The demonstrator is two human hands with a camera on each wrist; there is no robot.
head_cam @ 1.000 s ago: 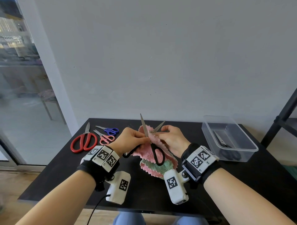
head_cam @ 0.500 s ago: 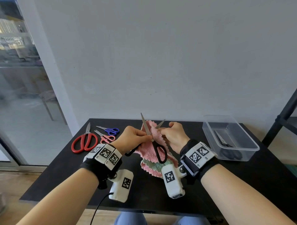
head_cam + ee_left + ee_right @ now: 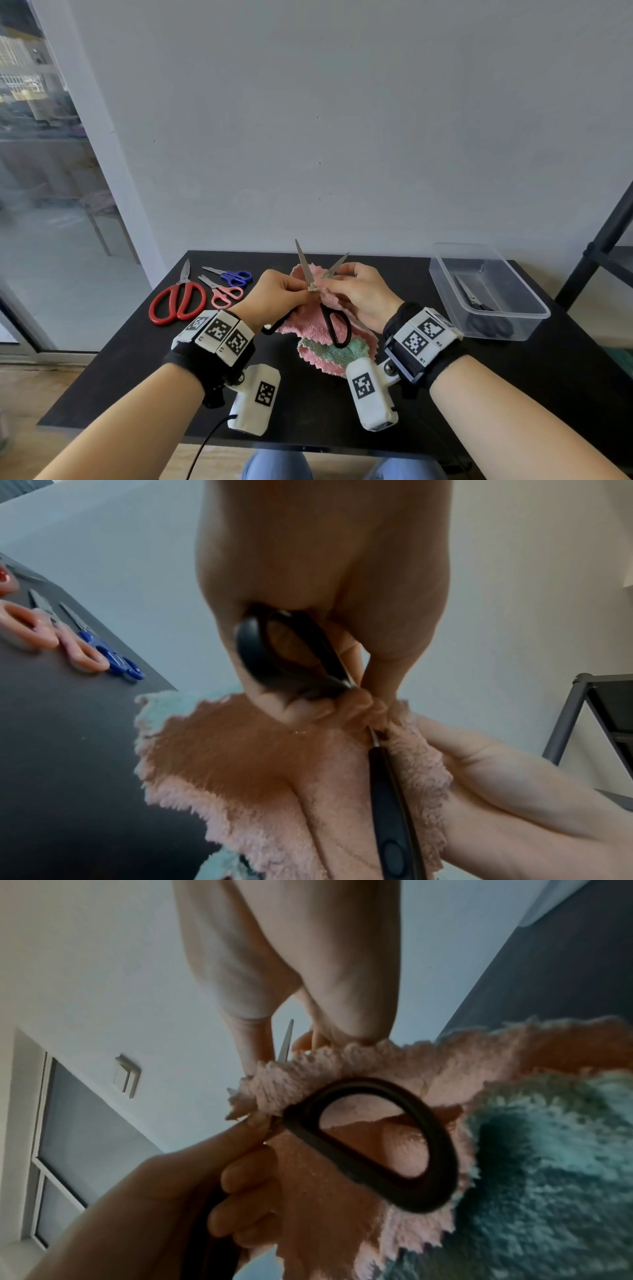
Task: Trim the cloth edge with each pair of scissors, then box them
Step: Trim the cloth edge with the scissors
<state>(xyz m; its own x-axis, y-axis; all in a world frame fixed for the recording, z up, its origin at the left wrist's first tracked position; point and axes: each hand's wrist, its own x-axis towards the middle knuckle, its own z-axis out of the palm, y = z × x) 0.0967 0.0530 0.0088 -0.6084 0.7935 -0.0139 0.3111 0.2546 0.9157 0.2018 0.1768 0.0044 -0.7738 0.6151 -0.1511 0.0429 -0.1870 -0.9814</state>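
Observation:
The black-handled scissors (image 3: 310, 274) stand upright over the table with their blades spread. My left hand (image 3: 303, 291) grips one handle loop near the pivot. The other loop (image 3: 363, 1083) hangs free in front of the cloth. A fluffy pink cloth (image 3: 308, 329) with a green-blue underside (image 3: 329, 353) is lifted at its top edge and trails onto the black table (image 3: 137, 370). My right hand (image 3: 330, 281) pinches that pink edge right at the blades, beside the left fingers. The left wrist view shows the scissors' handle (image 3: 390, 804) lying across the pink cloth (image 3: 257, 764).
Red scissors (image 3: 178, 301), blue scissors (image 3: 233, 275) and pink scissors (image 3: 224, 294) lie at the table's back left. A clear plastic box (image 3: 513, 317) at the right holds another black pair (image 3: 479, 308). A dark metal shelf frame (image 3: 596, 246) stands beyond the right edge.
Almost nothing differs: the blades stay spread and both hands keep their hold, shifting only slightly at the cloth edge.

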